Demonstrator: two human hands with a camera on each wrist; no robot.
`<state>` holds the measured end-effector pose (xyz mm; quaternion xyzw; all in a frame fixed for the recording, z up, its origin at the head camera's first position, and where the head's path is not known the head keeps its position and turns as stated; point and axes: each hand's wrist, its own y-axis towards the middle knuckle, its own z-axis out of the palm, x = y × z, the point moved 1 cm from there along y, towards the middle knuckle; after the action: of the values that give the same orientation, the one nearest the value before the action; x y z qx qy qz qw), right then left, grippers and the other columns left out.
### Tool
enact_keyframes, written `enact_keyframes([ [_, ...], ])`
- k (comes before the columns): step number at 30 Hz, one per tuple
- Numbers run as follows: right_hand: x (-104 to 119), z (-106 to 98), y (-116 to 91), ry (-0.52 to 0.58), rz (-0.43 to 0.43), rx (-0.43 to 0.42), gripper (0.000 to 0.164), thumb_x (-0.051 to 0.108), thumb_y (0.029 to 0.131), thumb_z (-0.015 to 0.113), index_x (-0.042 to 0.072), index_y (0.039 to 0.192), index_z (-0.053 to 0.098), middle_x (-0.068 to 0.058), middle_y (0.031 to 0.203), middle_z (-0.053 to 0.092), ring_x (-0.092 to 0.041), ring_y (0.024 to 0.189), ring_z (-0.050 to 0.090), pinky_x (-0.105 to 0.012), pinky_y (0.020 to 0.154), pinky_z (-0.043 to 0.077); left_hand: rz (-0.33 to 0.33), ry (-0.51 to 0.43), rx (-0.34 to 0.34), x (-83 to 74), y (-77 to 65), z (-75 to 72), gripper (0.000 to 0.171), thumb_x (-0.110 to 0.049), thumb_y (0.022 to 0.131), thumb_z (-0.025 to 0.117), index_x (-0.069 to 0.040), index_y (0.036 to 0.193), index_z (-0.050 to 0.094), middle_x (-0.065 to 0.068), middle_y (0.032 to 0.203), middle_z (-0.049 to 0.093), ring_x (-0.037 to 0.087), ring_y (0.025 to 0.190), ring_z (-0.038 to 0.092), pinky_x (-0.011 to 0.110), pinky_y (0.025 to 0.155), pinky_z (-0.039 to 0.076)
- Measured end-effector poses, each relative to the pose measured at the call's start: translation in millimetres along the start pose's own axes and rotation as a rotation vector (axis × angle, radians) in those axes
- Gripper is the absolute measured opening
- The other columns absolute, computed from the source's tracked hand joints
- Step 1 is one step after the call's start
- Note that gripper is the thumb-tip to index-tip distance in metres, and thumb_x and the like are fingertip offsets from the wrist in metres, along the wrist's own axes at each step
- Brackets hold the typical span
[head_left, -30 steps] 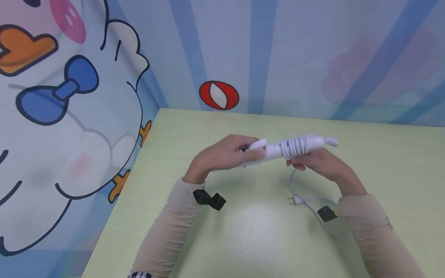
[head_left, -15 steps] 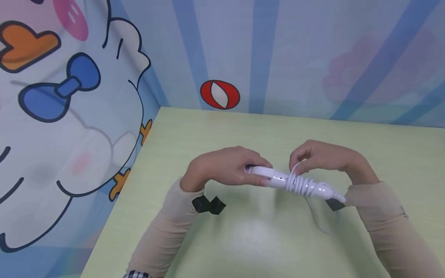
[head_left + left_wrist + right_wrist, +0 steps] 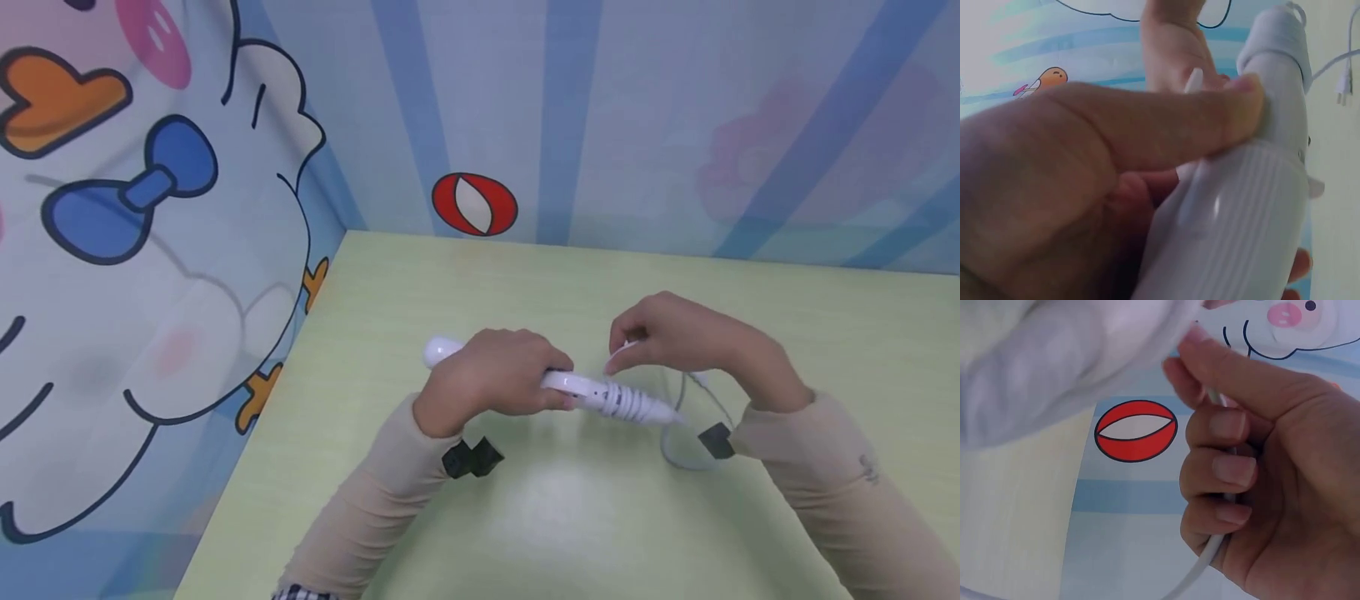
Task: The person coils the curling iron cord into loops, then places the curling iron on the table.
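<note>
In the head view my left hand (image 3: 498, 371) grips a white curling iron (image 3: 585, 387) around its middle, above the table. The iron's rounded end (image 3: 441, 350) sticks out to the left of that hand. Several turns of white cord (image 3: 630, 402) are wound round the handle, which points right and slightly down. Just above the handle, my right hand (image 3: 675, 333) holds the cord. The right wrist view shows its fingers curled round the cord (image 3: 1213, 544). The left wrist view shows my left thumb lying across the iron's body (image 3: 1229, 212), with the plug (image 3: 1343, 87) dangling beyond.
The pale green table (image 3: 570, 517) lies under both hands. Behind it stands a blue striped wall (image 3: 637, 125), with a cartoon-printed wall (image 3: 90, 333) on the left. A loop of loose cord (image 3: 667, 454) hangs below the right hand. Black wrist cameras (image 3: 472, 458) sit at the sleeves.
The curling iron has come down and its handle has tipped downward. My right hand has moved from under the handle to above it, drawing the cord round. The iron's rounded end has come into view.
</note>
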<state>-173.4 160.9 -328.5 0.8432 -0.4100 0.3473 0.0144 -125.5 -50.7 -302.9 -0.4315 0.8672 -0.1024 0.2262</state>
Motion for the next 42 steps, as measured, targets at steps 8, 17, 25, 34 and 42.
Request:
enact_keyframes([
  [8, 12.9, 3.5, 2.2, -0.12, 0.004, -0.063, 0.009, 0.025, 0.086, 0.065, 0.017, 0.083, 0.068, 0.007, 0.068, 0.061, -0.009, 0.057, 0.048, -0.029, 0.056, 0.042, -0.163, 0.053, -0.013, 1.3, 15.7, 8.8, 0.03, -0.044, 0.085, 0.062, -0.023, 0.107, 0.063, -0.006, 0.083, 0.058, 0.013, 0.07, 0.054, 0.028, 0.057, 0.041],
  [17, 17.2, 9.7, 4.4, -0.074, 0.11, -0.113, 0.019, 0.017, 0.093, 0.053, 0.006, 0.101, 0.066, -0.001, 0.072, 0.06, -0.013, 0.053, 0.051, -0.03, 0.054, 0.043, -0.28, -0.028, -0.163, 15.0, 34.2, 21.1, 0.029, -0.047, 0.088, 0.054, -0.018, 0.094, 0.06, -0.001, 0.068, 0.055, 0.016, 0.057, 0.052, 0.03, 0.051, 0.04],
  [25, 14.0, 24.0, 10.1, -0.041, 0.13, -0.175, 0.023, 0.013, 0.098, 0.043, 0.003, 0.112, 0.058, -0.001, 0.072, 0.056, -0.011, 0.054, 0.052, -0.03, 0.058, 0.043, -0.321, -0.207, -0.293, 46.4, 53.9, 35.4, 0.032, -0.05, 0.09, 0.05, -0.018, 0.087, 0.057, 0.0, 0.067, 0.052, 0.016, 0.057, 0.05, 0.03, 0.051, 0.039],
  [34, 6.5, 31.2, 13.1, -0.01, 0.119, -0.318, 0.02, 0.019, 0.097, 0.047, 0.006, 0.104, 0.061, 0.0, 0.068, 0.056, -0.012, 0.054, 0.052, -0.03, 0.054, 0.042, -0.263, -0.414, -0.337, 60.0, 55.8, 27.1, 0.033, -0.051, 0.09, 0.049, -0.019, 0.091, 0.057, 0.002, 0.068, 0.05, 0.015, 0.056, 0.045, 0.028, 0.05, 0.035],
  [42, -6.9, 44.7, 19.2, 0.093, 0.082, -0.385, 0.021, 0.022, 0.097, 0.047, 0.009, 0.099, 0.064, 0.001, 0.068, 0.058, -0.017, 0.059, 0.058, -0.03, 0.054, 0.045, -0.266, -0.572, -0.263, 66.3, 56.1, 18.3, 0.038, -0.053, 0.088, 0.051, -0.019, 0.104, 0.06, 0.001, 0.085, 0.058, 0.018, 0.073, 0.054, 0.032, 0.061, 0.044],
])
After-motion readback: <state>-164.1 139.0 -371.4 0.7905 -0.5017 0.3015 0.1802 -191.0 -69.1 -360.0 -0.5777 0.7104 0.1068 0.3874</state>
